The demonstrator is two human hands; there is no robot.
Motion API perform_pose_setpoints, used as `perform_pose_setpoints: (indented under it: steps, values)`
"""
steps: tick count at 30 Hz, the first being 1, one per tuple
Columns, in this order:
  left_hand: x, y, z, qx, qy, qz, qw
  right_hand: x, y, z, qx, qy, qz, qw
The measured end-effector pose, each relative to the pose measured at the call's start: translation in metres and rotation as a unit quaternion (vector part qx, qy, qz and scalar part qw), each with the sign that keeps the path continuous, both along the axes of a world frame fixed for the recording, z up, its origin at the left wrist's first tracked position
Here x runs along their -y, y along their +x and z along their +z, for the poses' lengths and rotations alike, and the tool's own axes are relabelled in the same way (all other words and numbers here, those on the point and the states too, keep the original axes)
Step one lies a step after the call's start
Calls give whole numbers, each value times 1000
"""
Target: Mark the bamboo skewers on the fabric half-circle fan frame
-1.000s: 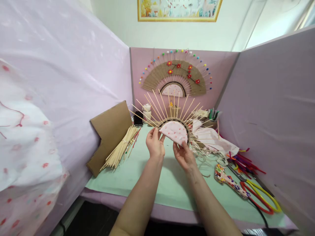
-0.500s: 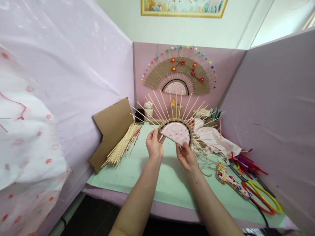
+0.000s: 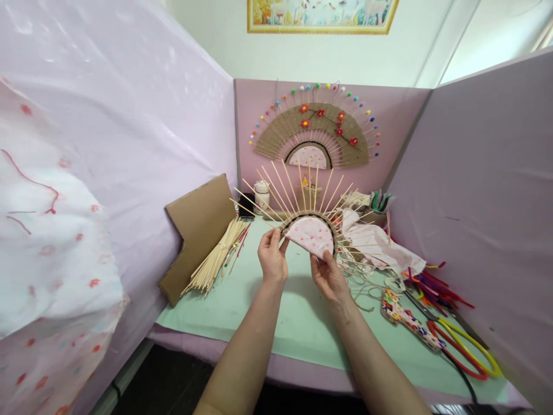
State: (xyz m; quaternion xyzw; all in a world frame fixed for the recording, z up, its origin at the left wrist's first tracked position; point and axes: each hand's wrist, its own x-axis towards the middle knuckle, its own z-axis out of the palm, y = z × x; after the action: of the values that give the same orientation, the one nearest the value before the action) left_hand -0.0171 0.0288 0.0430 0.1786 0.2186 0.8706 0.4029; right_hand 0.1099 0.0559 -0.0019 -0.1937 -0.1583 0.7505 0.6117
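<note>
Between my hands, above the table, is a half-round fan frame (image 3: 311, 233) covered in pink dotted cloth. A brown rim with a dark braid runs round its curve, and thin wooden sticks spread out from it like rays. My left hand (image 3: 273, 257) pinches its left corner between thumb and fingers. At the lower right, my right hand (image 3: 330, 276) grips the straight edge, thumb on the cloth and fingers behind. The frame tilts down to the right. Behind it, on the back panel, hangs a larger finished fan (image 3: 317, 129) with red flowers and coloured beads on its stick tips.
Left on the table lie a bundle of wooden sticks (image 3: 216, 256) and a leaning cardboard sheet (image 3: 201, 230). To the right are pink cloth (image 3: 375, 241), tangled string, pipe cleaners (image 3: 438, 288), a patterned glue gun (image 3: 408, 320) and large scissors (image 3: 464, 346). A white bottle (image 3: 261, 196) stands behind.
Both hands keep the same hold on the fan frame. Its sticks have turned very slightly, and the whole view has shifted a little.
</note>
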Motion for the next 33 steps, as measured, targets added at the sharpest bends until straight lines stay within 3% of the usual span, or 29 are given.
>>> perform_pose_setpoints:
  steps: [6, 13, 19, 21, 25, 33]
  values:
    - [-1, 2, -1, -5, 7, 22, 1000, -3, 0, -6, 6, 26, 3, 1000]
    - [0, 4, -1, 8, 24, -51, 998, -4, 2, -5, -14, 5, -14, 1000]
    - [-2, 1, -4, 46, -56, -117, 991, 0, 3, -3, -5, 10, -1, 1000]
    - [-1, -1, -3, 55, -58, -78, 994, 2, 2, -1, -12, 0, -5, 1000]
    - [4, -4, 1, 7, 8, 31, 999, 3, 2, 1, -19, -16, -11, 1000]
    - [6, -2, 3, -38, 13, 49, 998, 5, 1, 1, -11, -13, -11, 1000]
